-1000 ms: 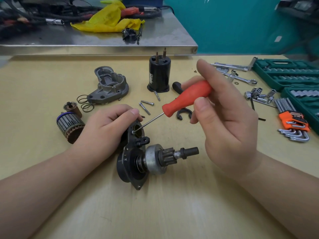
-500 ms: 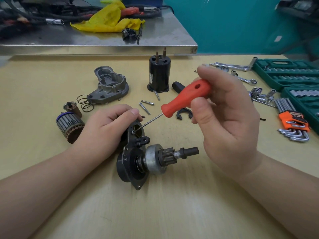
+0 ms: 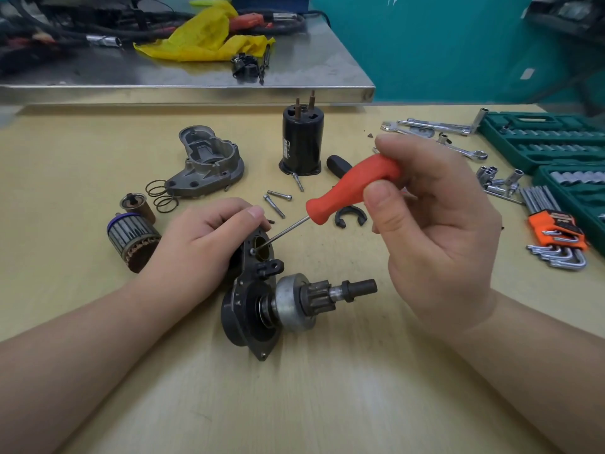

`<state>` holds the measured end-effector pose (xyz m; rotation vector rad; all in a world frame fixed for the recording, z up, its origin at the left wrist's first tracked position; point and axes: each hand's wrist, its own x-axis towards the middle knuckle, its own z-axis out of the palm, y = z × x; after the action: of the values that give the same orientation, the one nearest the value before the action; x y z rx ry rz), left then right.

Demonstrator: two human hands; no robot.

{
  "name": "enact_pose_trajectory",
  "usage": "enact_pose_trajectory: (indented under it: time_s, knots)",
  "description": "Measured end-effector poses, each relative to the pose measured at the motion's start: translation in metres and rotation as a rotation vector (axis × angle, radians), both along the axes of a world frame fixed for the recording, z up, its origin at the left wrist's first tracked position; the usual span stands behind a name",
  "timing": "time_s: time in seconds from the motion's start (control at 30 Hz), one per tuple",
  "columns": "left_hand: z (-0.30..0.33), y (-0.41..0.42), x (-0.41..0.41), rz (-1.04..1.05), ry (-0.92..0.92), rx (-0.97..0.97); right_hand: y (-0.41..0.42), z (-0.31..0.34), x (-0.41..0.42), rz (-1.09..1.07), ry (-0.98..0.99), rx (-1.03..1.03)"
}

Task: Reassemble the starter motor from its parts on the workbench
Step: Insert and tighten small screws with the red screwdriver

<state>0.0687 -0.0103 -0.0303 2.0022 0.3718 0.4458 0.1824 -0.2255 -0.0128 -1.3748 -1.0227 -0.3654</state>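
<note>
While the right hand [image 3: 438, 224] pinches the orange-handled screwdriver [image 3: 353, 188] between thumb and curled fingers, its thin shaft slants down to a small screw [image 3: 252, 251] on the black end plate [image 3: 248, 290] of the half-built starter motor, which lies on the workbench [image 3: 327, 404]. The left hand [image 3: 203, 244] wraps round the far side of that plate and grips it, index finger laid along its upper edge. Because the shaft meets the screw at a slant (not square to the plate), the tip could, I judge, ride out of the head and round it, or skate into the brass-coloured bore just beside the screw. If the steadying grip slackens, the plate may roll on the drive gear [image 3: 317, 296] that sticks out from it toward the right hand. Beyond the plate lie two loose bolts [image 3: 276, 199], a black clip [image 3: 350, 217], the grey housing [image 3: 209, 162] and the black solenoid [image 3: 302, 142]; the armature [image 3: 131, 234] sits behind the left hand. A sweeping wrist could scatter the bolts.
</note>
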Motion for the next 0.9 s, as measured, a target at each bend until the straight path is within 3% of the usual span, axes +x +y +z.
enact_pose_trajectory:
  time_s: [0.7, 0.9]
  knots:
    - [0.001, -0.0007, -0.0009, -0.025, -0.005, -0.006, -0.0008, 0.0023, -0.0016, 0.062, 0.103, -0.011]
    - [0.0, -0.0008, -0.0006, -0.017, -0.014, 0.003, -0.0005, 0.0047, -0.0005, -0.01, 0.064, -0.001]
